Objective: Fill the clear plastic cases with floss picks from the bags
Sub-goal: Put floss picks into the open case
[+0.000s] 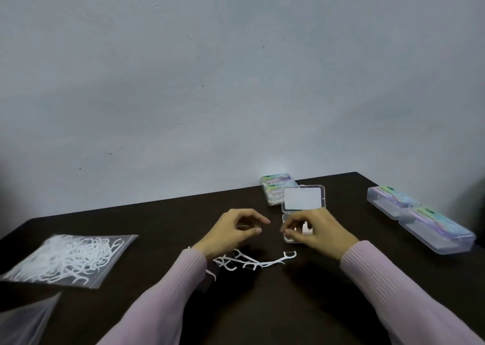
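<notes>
Holding floss picks, right hand over open case (lid up)

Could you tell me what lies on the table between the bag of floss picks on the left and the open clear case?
In the head view, between the bag and the open case are the left hand and loose floss picks on the dark table.

The table is dark brown, nearly black, and the wall is a plain pale blue-grey with a few dark specks. The floss picks are white, as are those in the clear bag. The open case is clear with a white panel. The closed cases carry pastel green, blue and purple labels. Both sleeves are pale pink with fine ribbing.
</notes>
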